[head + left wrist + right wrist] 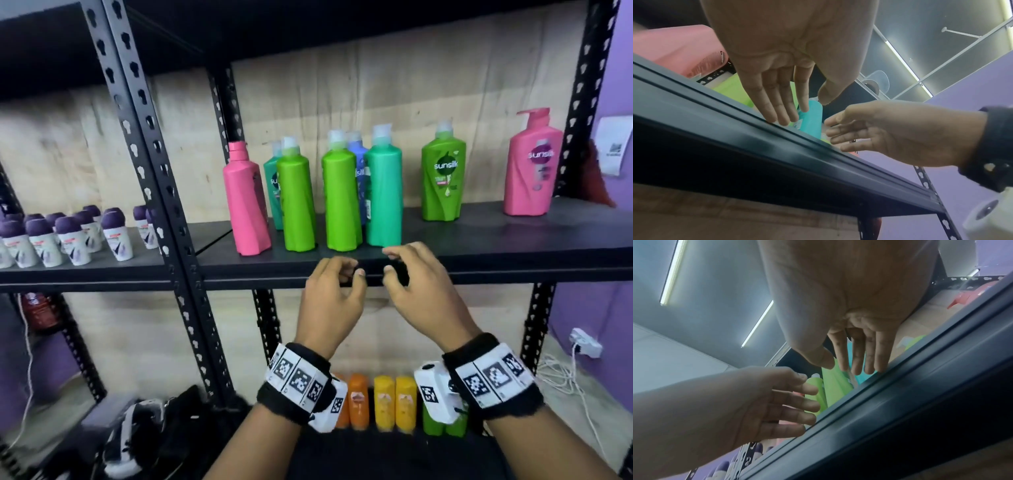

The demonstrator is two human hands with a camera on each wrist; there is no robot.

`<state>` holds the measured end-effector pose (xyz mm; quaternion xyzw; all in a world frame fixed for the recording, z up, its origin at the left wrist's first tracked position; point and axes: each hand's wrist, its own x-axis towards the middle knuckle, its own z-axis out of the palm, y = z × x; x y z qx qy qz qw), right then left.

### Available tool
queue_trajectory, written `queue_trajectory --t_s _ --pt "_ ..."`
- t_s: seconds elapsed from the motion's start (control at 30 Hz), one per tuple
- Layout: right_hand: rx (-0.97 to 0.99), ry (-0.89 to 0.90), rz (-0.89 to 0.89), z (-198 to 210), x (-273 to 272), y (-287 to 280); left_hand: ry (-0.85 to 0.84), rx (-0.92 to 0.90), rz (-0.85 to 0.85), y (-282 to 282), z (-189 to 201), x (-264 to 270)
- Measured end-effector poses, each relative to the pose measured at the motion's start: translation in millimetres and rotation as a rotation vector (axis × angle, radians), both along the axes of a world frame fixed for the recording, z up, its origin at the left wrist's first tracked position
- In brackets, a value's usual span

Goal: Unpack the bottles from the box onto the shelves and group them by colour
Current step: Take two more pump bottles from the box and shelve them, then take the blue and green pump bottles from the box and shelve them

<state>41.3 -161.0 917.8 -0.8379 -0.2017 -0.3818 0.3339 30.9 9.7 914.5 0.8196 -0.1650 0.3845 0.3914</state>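
On the black shelf (479,240) stand a pink bottle (245,202), two lime green bottles (296,202) (340,202), a teal bottle (383,198), a blue bottle (358,154) behind them, a labelled green bottle (443,174) and a pink pump bottle (532,168). My left hand (334,287) and right hand (416,284) hover side by side at the shelf's front edge, just before the green and teal bottles. Both hold nothing, fingers relaxed and loosely bent. In the left wrist view the left hand (781,91) has straight fingers near the teal bottle (812,120). The right hand (857,352) looks the same.
Several small purple-capped bottles (68,236) fill the left shelf. Orange, yellow and green bottles (387,401) stand in a row on a lower shelf below my wrists. Black uprights (150,164) frame the bay. Cables and a power strip (585,346) lie lower right.
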Motion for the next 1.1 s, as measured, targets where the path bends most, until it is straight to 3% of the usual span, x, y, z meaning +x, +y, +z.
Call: queue_trajectory --t_s 0.1,0.23,0.4,0.53,0.83,1.1 --pt "-0.056 0.072 -0.008 -18 -9 3 0.105 0.05 0.017 3 -21 0" --pt "-0.183 0.226 -0.015 -57 -11 4 0.367 0.133 0.045 9 -61 1" --pt "-0.296 0.518 0.008 -114 -13 9 0.639 0.268 0.081 16 -120 -3" --pt "-0.394 0.731 -0.013 -164 -21 11 0.78 0.353 0.059 20 -170 -12" --pt "-0.516 1.1 0.146 -271 -56 14 1.098 0.455 0.038 27 -275 -41" --pt "-0.594 1.3 0.16 -330 -92 19 1.32 0.575 0.055 39 -349 -73"
